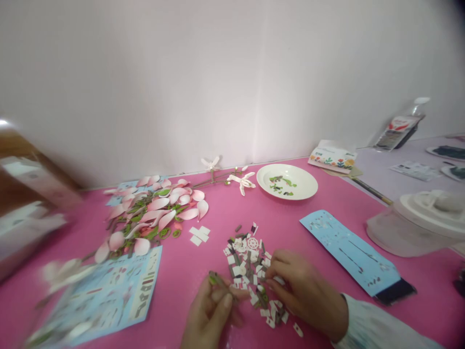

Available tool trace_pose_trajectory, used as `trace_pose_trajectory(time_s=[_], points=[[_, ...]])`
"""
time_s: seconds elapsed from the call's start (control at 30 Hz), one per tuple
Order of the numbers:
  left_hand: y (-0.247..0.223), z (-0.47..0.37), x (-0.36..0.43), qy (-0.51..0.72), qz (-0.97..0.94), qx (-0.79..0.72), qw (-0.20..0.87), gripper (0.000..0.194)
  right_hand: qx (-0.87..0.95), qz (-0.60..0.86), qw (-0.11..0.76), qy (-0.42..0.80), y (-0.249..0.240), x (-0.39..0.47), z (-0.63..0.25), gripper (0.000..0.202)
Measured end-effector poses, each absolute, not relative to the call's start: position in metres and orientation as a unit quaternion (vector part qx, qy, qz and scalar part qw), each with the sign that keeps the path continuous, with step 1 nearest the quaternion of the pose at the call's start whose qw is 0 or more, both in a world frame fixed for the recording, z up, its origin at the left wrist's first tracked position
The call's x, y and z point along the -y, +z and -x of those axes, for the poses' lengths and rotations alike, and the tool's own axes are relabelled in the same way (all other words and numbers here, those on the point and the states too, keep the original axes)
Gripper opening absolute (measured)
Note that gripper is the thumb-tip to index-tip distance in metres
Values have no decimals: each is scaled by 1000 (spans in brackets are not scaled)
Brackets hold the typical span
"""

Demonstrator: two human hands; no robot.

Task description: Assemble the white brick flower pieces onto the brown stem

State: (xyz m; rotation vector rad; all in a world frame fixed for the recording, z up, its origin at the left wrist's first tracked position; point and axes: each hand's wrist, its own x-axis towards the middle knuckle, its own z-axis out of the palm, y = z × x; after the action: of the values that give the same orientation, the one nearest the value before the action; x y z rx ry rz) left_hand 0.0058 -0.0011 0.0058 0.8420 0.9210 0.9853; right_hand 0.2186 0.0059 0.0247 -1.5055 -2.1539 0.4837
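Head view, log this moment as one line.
left hand: pinches green piece | right hand: fingers in brick pile | pink table

Only 1 view: a camera on the person's head looks forward and down across the pink table (225,213) toward the pale wall (232,72). It sits close above both hands (307,291), low in frame; the left edge is blurred.

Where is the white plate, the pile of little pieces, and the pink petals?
white plate (303,186), head view, on its bare right rim.
pile of little pieces (247,257), head view, on the middle of the heap.
pink petals (160,206), head view, on a petal mid-bunch.
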Motion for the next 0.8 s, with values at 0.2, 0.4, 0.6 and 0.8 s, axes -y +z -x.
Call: trace_pose_trajectory(time_s=[0.2,0.4,0.6,0.8], points=[[6,-3,-1,426,-386,-418,703,39,775,550,270,157,24,-6,-220,15],[7,-2,1,436,-379,-431,693,39,773,552,270,157,23,-7,-221,14],[8,-4,0,434,-387,-423,695,36,776,547,267,167,23,-7,-221,15],[3,-4,1,447,-380,-411,698,33,802,512,246,184,31,-3,-216,17]])
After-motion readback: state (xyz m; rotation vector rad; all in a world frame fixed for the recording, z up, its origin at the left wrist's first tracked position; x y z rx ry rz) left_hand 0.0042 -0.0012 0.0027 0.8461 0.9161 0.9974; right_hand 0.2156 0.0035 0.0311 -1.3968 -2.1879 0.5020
